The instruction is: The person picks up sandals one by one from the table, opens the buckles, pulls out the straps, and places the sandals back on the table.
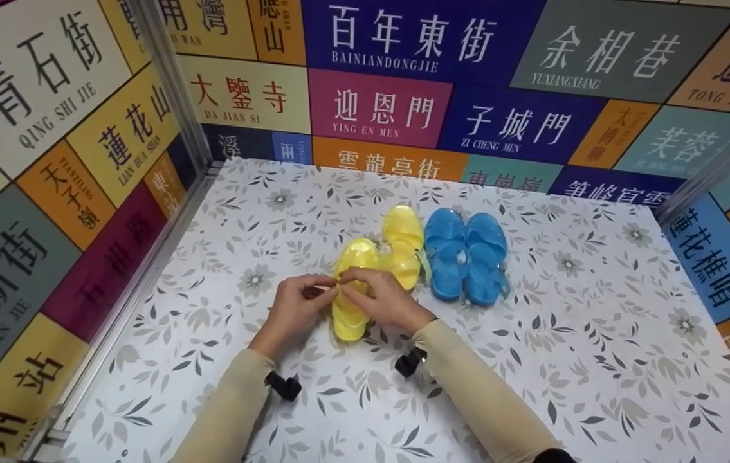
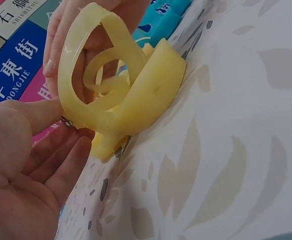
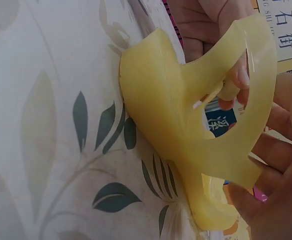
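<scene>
Now I have the left hand (image 1: 294, 310) pinching the strap (image 2: 68, 60) of the near yellow sandal (image 1: 350, 323) at its little buckle (image 2: 67, 122), and across from it the right hand (image 1: 389, 301) grips that strap too, thumb against fingers; the sandal sits on the flowered counter (image 1: 583, 373), the second yellow sandal (image 1: 403, 241) just beyond, a pair of blue sandals (image 1: 447, 273) beside that one
</scene>
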Demonstrator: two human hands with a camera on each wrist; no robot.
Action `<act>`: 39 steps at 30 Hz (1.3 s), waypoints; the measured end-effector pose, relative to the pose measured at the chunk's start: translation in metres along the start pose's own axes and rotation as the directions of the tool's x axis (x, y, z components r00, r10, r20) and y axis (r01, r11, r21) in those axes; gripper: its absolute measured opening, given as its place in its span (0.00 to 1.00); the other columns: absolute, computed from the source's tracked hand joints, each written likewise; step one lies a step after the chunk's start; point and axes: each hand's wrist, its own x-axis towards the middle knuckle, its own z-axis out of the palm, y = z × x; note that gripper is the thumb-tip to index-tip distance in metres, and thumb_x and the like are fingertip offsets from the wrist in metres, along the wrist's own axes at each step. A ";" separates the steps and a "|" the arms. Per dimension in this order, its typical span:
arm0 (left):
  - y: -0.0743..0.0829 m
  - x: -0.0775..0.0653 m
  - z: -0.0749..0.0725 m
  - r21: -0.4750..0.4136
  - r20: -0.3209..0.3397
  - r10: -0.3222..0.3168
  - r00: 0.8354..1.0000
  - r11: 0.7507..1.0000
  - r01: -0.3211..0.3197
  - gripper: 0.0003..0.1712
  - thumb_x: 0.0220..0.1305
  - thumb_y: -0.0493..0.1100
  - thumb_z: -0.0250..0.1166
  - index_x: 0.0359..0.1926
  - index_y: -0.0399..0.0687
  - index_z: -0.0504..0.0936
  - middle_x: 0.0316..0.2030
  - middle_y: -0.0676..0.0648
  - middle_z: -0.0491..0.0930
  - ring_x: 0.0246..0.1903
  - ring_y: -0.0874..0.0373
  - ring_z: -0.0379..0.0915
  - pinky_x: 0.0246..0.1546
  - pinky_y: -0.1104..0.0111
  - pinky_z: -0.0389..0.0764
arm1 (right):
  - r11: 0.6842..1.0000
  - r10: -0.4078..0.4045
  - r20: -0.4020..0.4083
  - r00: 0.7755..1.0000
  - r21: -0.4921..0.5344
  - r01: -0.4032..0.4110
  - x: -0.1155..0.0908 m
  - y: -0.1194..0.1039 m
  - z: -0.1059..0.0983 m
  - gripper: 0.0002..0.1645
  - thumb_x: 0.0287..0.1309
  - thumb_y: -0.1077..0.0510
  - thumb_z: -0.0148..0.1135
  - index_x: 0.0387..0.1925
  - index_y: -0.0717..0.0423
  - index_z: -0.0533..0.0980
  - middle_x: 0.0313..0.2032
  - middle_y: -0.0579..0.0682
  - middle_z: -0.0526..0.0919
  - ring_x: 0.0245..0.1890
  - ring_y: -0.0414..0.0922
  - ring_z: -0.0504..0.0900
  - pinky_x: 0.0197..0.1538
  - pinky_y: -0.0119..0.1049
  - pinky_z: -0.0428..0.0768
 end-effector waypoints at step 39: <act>-0.019 -0.031 -0.003 -0.046 0.249 0.028 0.968 0.999 -0.017 0.29 0.68 0.35 0.71 0.68 0.36 0.77 0.59 0.37 0.83 0.58 0.46 0.82 0.60 0.63 0.82 | 0.968 0.236 -0.106 0.966 0.116 -0.224 -0.088 0.013 0.001 0.29 0.72 0.53 0.65 0.66 0.65 0.74 0.57 0.59 0.83 0.51 0.51 0.86 0.55 0.46 0.85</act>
